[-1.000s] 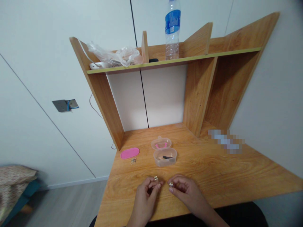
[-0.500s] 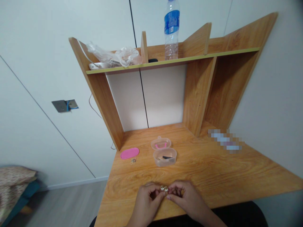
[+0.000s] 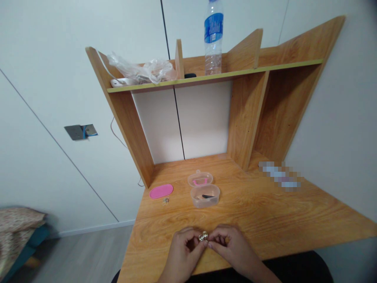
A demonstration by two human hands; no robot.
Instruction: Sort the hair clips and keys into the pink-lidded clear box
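Observation:
Near the desk's front edge, a small shiny gold-coloured metal piece [image 3: 203,236] sits between my two hands; it is too small to tell its exact kind. My left hand [image 3: 185,248] pinches it with thumb and forefinger from the left. From the right, my right hand [image 3: 228,244] has its thumb and fingertips closed at the piece's edge. Beyond them stands an open clear plastic box [image 3: 205,202], its lid [image 3: 200,179] with a pink handle tipped back. A dark slim object [image 3: 207,196] lies inside the box.
A pink oval tray [image 3: 161,191] lies at the left, with a few small metal bits [image 3: 165,201] in front of it. Behind rises a wooden shelf unit [image 3: 240,129] holding a water bottle [image 3: 213,43] and a plastic bag [image 3: 156,70]. A blurred patch [image 3: 279,175] is at the right.
The gold-coloured piece has turned slightly between my fingertips, and one part now sticks up higher. Both hands stay in nearly the same place.

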